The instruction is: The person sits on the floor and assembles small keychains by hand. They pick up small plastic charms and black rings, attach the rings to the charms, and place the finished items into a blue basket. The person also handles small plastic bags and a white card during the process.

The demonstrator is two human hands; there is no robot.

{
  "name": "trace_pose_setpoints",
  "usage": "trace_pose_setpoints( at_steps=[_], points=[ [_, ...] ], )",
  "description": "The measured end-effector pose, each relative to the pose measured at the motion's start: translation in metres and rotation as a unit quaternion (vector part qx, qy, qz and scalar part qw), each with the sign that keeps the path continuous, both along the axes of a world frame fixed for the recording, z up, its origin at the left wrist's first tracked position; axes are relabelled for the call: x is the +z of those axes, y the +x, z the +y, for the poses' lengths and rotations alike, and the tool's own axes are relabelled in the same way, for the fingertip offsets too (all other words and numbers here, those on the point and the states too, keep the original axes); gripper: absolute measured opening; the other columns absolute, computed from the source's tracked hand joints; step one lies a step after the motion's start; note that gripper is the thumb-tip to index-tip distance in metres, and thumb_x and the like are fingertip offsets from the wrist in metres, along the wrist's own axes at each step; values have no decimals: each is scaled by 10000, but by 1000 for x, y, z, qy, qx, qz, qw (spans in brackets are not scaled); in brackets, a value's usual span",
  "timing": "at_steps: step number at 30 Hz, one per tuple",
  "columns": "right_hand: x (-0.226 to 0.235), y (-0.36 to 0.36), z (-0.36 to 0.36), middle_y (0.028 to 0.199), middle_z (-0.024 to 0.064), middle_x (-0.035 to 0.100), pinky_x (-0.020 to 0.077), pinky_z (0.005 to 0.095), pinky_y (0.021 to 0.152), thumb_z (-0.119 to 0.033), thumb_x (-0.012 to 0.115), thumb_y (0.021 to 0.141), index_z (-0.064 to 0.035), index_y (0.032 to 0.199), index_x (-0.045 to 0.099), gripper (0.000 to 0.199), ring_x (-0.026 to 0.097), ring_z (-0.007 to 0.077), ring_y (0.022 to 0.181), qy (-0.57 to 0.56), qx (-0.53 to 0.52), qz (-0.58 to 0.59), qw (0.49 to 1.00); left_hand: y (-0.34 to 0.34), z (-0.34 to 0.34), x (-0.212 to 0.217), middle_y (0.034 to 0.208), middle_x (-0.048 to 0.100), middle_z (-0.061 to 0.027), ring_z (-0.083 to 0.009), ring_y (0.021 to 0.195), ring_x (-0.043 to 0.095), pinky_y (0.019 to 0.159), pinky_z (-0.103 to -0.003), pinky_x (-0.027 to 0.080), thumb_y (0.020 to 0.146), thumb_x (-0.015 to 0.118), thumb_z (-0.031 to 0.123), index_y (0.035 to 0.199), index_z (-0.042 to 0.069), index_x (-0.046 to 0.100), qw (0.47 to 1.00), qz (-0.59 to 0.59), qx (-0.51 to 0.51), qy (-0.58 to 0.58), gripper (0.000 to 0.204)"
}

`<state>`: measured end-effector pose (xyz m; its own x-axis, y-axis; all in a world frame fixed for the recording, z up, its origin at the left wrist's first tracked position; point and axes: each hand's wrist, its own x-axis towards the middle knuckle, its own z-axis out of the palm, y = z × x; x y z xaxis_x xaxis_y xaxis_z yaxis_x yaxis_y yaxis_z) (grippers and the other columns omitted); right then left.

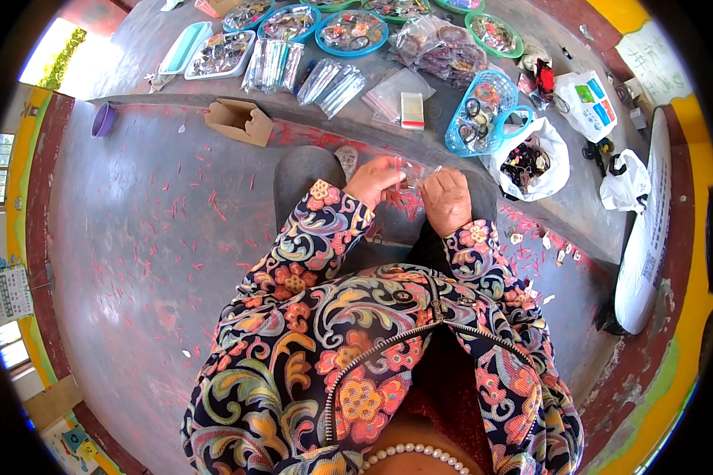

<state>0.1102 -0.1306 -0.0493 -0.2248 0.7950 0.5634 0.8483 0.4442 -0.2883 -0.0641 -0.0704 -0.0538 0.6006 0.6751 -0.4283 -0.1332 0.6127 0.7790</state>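
A small clear plastic bag with a red edge [409, 176] is pinched by my left hand [375, 182], whose fingers are closed on its left side. Close to the bag's right side is my right hand [448, 199], its fingers pressed together. A thin pale bit shows at those right fingertips, too small to name. Whatever lies inside the bag is blurred. Both hands are raised in front of my knees, with patterned sleeves at the wrists.
On the raised ledge ahead stand a blue basket [453, 136], a white plastic bag of dark small items [564, 168], blue bowls [352, 49] and bundled clear packets [331, 85]. A cardboard box [238, 123] and a purple bowl [103, 120] sit below it. Red scraps litter the floor.
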Motion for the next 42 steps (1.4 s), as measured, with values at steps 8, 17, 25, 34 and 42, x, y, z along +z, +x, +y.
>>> trace_pose_setpoints(
  at_steps=[8, 17, 25, 34, 42],
  points=[
    [6, -1, -1, 752, 71, 514, 407, 367, 705, -72, 581, 654, -72, 713, 523, 83, 510, 265, 802, -1, 21, -17, 1000, 1, -3, -7, 860, 606, -35, -105, 722, 569, 556, -204, 419, 799, 538, 128, 1093, 34, 526, 999, 36, -26, 31, 309],
    [9, -9, -2, 961, 100, 542, 402, 381, 821, -115, 693, 601, -63, 887, 565, 318, 512, 273, 941, -89, 38, 83, 992, -3, 2, -14, 751, 638, -46, -69, 529, 504, 449, -194, 390, 792, 583, 206, 911, -4, 618, 976, 185, -29, 110, 245],
    [-17, 20, 12, 914, 103, 601, 442, 224, 646, -136, 648, 780, 2, 1083, 501, 365, 562, 122, 826, -387, 33, 606, 694, -4, 0, -2, 827, 650, -86, -62, 599, 538, 482, -183, 409, 837, 557, 192, 945, -28, 579, 980, 114, -3, 161, 246],
    [-22, 12, 6, 686, 29, 612, 422, 192, 537, -93, 585, 823, -20, 880, 596, 93, 556, 79, 594, -367, 9, 603, 708, -4, 0, -9, 791, 636, -88, -115, 665, 616, 453, -172, 386, 826, 566, 171, 923, 10, 567, 994, 59, -55, 70, 188],
    [-24, 1, 1, 569, -28, 490, 338, 186, 416, -124, 566, 852, -38, 868, 579, 89, 442, 49, 457, -282, -32, 518, 807, -1, -2, 2, 778, 638, -105, -118, 578, 592, 408, -173, 380, 815, 574, 135, 922, 0, 579, 985, 123, -120, 18, 172]
  ],
)
